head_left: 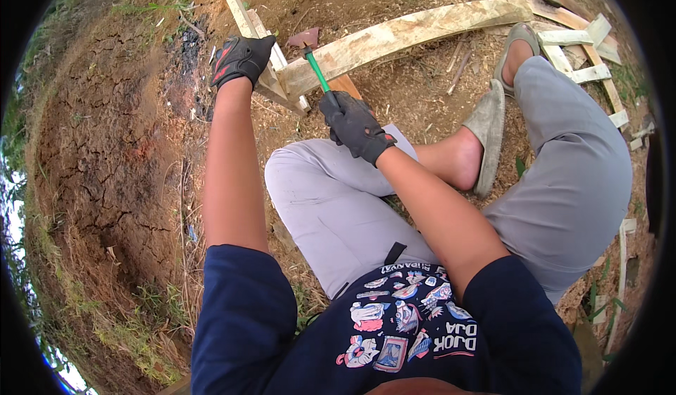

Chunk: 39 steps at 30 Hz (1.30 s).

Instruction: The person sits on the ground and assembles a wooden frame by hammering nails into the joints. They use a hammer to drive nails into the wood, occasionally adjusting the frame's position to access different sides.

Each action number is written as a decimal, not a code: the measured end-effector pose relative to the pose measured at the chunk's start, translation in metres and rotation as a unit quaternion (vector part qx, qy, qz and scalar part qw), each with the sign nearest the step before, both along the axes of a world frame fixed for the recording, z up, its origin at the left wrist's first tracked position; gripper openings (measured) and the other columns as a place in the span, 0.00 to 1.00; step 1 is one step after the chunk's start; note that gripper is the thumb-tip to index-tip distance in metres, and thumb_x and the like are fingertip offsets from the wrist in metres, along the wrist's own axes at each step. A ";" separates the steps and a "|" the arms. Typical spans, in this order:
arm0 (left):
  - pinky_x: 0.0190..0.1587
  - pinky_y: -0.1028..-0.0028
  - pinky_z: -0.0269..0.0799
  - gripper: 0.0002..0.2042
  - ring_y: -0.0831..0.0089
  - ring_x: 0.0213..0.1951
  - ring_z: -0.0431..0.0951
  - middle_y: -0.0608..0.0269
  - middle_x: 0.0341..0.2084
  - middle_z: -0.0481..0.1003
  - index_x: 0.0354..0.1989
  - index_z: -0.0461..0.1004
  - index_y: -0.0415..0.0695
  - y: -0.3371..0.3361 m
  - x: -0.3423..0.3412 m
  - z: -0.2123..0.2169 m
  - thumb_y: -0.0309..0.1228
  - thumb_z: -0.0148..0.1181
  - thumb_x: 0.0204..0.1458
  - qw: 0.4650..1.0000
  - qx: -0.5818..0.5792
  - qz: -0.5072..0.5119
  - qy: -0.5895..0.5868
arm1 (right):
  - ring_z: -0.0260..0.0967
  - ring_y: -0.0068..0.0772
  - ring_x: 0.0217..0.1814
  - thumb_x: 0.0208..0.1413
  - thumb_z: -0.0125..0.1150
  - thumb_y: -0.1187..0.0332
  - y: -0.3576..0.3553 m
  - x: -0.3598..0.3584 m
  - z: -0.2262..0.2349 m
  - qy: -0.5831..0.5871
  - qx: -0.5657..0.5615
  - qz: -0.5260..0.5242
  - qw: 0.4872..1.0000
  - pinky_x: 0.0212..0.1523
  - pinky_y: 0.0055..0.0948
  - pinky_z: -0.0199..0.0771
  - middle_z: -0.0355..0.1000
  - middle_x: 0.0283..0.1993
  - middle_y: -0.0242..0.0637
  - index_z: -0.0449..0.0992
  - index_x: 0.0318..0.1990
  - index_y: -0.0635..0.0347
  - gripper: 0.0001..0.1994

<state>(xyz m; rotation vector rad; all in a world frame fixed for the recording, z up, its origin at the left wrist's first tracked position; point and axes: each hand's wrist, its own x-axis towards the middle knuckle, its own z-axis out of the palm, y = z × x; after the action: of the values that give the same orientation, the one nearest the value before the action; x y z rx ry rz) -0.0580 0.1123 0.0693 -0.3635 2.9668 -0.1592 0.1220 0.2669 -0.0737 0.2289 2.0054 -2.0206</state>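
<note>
Nearest is the person's dark blue shirt (394,331) with a printed front, and beyond it grey trousers (338,205), knees bent as the person sits on bare soil (105,148). The right foot, in a grey slipper (487,131), rests on the ground to the right, and the second slipper (517,39) lies farther off. The right hand (355,124), in a black glove, has its grip wrapped tight round the green handle of a hammer (317,71), just above the left knee; the handle slants up and to the left, and its head sits at the near end of a long pale plank (394,36) that runs off to the far right. The left hand (239,58), gloved in black and red, is pressed down with its fingers curled over a narrower batten (243,18), which crosses under the plank's end and runs to the far left. A reddish board (345,85) shows beneath the hammer. More pale offcuts (584,43) lie at the far right, and cracked earth (84,85) spreads to the left.
</note>
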 end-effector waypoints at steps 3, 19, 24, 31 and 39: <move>0.55 0.58 0.80 0.34 0.49 0.50 0.86 0.43 0.48 0.85 0.52 0.86 0.41 -0.001 0.015 0.004 0.61 0.65 0.50 1.000 0.000 0.013 0.010 | 0.77 0.62 0.50 0.67 0.56 0.49 0.008 -0.011 -0.033 -0.006 0.087 -0.129 0.988 0.53 0.54 0.75 0.79 0.45 0.54 0.77 0.48 0.60 0.21; 0.46 0.61 0.81 0.33 0.58 0.39 0.89 0.48 0.39 0.86 0.54 0.83 0.40 -0.018 0.009 0.022 0.57 0.67 0.50 0.995 0.009 -0.090 -0.042 | 0.61 0.31 0.24 0.59 0.74 0.71 0.101 -0.128 -0.128 -0.255 -0.408 -0.399 0.781 0.16 0.29 0.54 0.64 0.28 0.32 0.70 0.37 0.53 0.13; 0.49 0.56 0.81 0.30 0.50 0.42 0.88 0.44 0.37 0.86 0.49 0.87 0.42 -0.022 0.006 0.034 0.57 0.65 0.52 0.994 -0.028 -0.087 -0.068 | 0.63 0.37 0.13 0.61 0.72 0.71 0.093 -0.133 -0.135 -0.259 -0.406 -0.424 0.767 0.10 0.36 0.63 0.72 0.31 0.46 0.72 0.47 0.66 0.15; 0.46 0.59 0.81 0.28 0.52 0.39 0.88 0.46 0.36 0.86 0.49 0.87 0.46 -0.042 0.014 0.039 0.58 0.64 0.52 0.993 -0.009 -0.089 -0.077 | 0.66 0.34 0.25 0.61 0.72 0.71 0.076 -0.119 -0.123 -0.247 -0.416 -0.393 0.782 0.13 0.33 0.56 0.70 0.33 0.41 0.71 0.49 0.63 0.15; 0.49 0.58 0.80 0.30 0.52 0.42 0.88 0.46 0.38 0.86 0.48 0.88 0.45 -0.056 0.016 0.032 0.60 0.63 0.53 0.996 0.035 -0.064 -0.046 | 0.58 0.33 0.17 0.63 0.71 0.66 0.074 -0.121 -0.134 -0.224 -0.411 -0.369 0.803 0.15 0.34 0.58 0.68 0.32 0.43 0.73 0.47 0.61 0.13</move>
<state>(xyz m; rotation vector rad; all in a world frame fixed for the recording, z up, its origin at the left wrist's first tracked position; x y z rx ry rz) -0.0421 0.0558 0.1011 -0.1519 2.8964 -0.0831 0.0010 0.3412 -0.2080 1.2808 0.6388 -2.6968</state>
